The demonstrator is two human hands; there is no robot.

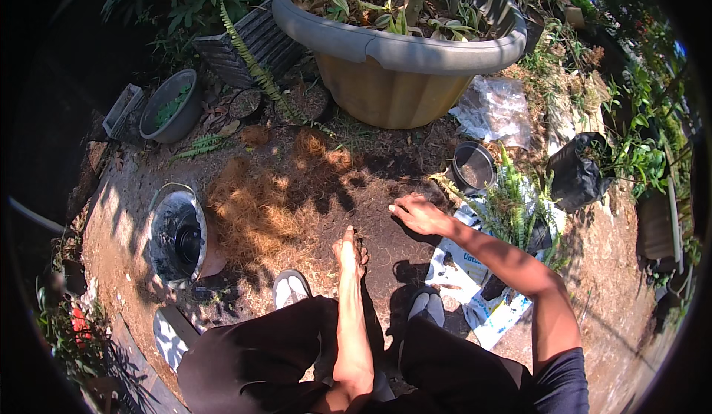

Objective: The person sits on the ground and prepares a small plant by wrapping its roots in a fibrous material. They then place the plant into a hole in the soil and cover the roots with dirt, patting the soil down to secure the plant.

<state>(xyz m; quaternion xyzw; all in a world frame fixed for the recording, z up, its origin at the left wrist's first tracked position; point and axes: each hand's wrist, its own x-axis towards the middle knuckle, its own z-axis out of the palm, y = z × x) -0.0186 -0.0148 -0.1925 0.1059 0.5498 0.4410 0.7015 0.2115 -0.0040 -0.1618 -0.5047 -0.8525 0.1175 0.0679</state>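
Note:
Dark soil covers the ground between my two hands. My left hand is low over the soil with its fingers curled and the thumb pointing forward; whether something is inside the curl cannot be told. Over the soil's right part is my right hand, palm down, fingers slightly bent and apart, holding nothing visible. Brown coconut fiber lies in a loose heap left of the soil. A green fern stands to the right, beside a white printed plastic sack spread flat and bearing writing and dark soil.
A bucket with a dark round thing inside stands at left. A huge planter rises ahead. A black pot, a black plant bag and clear plastic sheeting are at right. A grey basin sits at upper left.

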